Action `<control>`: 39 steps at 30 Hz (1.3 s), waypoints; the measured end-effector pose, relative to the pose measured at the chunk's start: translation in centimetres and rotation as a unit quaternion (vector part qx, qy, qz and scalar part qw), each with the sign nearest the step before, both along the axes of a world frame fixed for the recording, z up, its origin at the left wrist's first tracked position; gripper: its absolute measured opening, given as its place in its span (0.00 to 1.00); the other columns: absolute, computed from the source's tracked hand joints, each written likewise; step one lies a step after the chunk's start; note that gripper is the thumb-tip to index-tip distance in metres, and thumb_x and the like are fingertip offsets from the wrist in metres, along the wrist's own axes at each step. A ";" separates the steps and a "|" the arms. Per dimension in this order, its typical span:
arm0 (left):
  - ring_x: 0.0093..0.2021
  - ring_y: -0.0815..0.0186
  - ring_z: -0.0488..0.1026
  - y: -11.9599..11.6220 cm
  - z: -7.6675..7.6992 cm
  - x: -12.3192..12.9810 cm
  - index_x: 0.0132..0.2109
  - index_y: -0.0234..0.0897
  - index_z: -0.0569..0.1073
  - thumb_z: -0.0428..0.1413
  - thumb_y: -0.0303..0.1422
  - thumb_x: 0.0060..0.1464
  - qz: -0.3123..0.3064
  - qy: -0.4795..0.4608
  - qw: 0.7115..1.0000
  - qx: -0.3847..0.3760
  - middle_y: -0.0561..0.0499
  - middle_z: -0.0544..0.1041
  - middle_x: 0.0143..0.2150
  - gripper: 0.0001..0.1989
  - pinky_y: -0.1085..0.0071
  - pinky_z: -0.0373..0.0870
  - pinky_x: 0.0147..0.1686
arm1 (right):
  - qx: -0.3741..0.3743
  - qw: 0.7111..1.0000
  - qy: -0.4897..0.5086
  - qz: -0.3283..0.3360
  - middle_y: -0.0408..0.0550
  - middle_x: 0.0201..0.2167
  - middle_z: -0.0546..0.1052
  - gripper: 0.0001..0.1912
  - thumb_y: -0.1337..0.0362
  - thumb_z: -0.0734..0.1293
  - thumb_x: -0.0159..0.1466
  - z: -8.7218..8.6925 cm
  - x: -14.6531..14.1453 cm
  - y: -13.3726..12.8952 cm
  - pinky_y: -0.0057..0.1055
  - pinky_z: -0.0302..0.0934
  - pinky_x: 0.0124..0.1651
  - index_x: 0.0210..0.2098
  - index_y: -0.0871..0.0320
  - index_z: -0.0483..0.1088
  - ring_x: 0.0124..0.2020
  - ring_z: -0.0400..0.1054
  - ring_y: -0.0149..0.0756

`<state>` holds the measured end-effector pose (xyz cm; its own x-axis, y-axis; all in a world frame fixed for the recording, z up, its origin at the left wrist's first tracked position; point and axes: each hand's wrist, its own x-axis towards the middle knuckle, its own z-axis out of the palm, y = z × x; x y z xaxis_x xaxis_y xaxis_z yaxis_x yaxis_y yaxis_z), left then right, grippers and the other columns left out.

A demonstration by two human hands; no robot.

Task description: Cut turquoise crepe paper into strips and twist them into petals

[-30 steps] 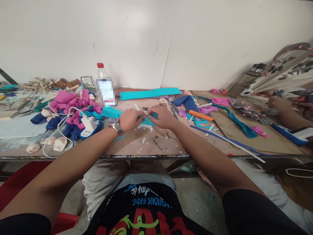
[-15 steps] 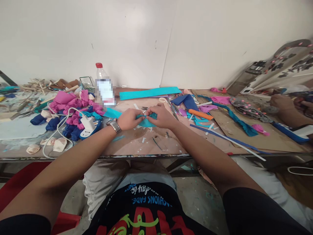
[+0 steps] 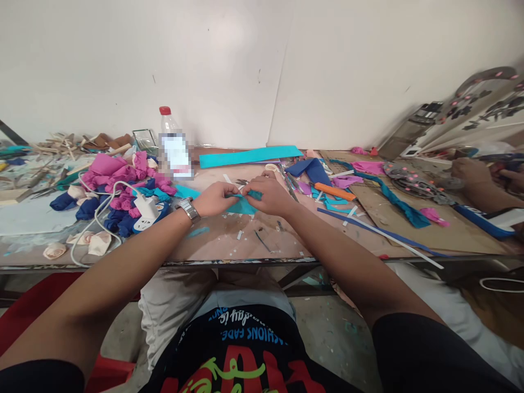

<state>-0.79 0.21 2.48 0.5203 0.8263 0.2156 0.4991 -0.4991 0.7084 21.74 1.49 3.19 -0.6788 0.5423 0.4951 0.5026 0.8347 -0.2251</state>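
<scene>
A turquoise paper strip [image 3: 243, 206] is pinched between my two hands above the middle of the table. My left hand [image 3: 216, 200], with a metal watch on the wrist, grips it from the left, and one end of the strip trails out behind that hand. Close beside it, my right hand [image 3: 268, 195] has its fingers closed on the gathered right part. The two sets of fingertips nearly meet. Behind them lies a flat turquoise strip [image 3: 250, 156] near the wall.
Pink and blue paper rolls [image 3: 107, 166], a white cable and a power strip [image 3: 146, 222] lie left. A bottle [image 3: 165, 111] stands behind a phone. Right are an orange piece [image 3: 334, 191], cardboard [image 3: 379, 215] and another person's hand [image 3: 470, 173].
My fingertips have shifted slightly on the turquoise strip, and less of its trailing left end shows. Both hands remain in nearly the same place.
</scene>
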 end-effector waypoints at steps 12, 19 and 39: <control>0.25 0.71 0.57 0.3 -0.1 0.0 0.38 0.31 0.79 0.54 0.49 0.61 0.037 -0.014 0.999 0.011 0.54 0.67 0.25 0.22 0.72 0.51 0.26 | 0.042 0.999 0.010 0.007 0.48 0.37 0.84 0.07 0.63 0.67 0.67 -0.3 0.2 0.4 0.46 0.48 0.56 0.39 0.55 0.78 0.42 0.74 0.44; 0.24 0.71 0.57 0.3 -0.3 0.0 0.39 0.31 0.81 0.56 0.47 0.60 0.040 -0.018 0.999 0.007 0.53 0.70 0.25 0.21 0.72 0.51 0.25 | 0.045 0.999 0.004 0.005 0.49 0.37 0.84 0.07 0.63 0.67 0.68 -0.2 0.2 0.4 0.46 0.50 0.54 0.38 0.55 0.78 0.42 0.75 0.45; 0.34 0.63 0.76 -0.8 0.0 0.5 0.41 0.39 0.82 0.53 0.38 0.65 0.082 0.078 0.973 0.200 0.50 0.84 0.37 0.14 0.68 0.62 0.35 | -0.009 0.999 0.002 -0.039 0.51 0.40 0.82 0.08 0.62 0.63 0.68 -0.1 -0.2 -0.1 0.46 0.48 0.57 0.39 0.56 0.74 0.46 0.72 0.46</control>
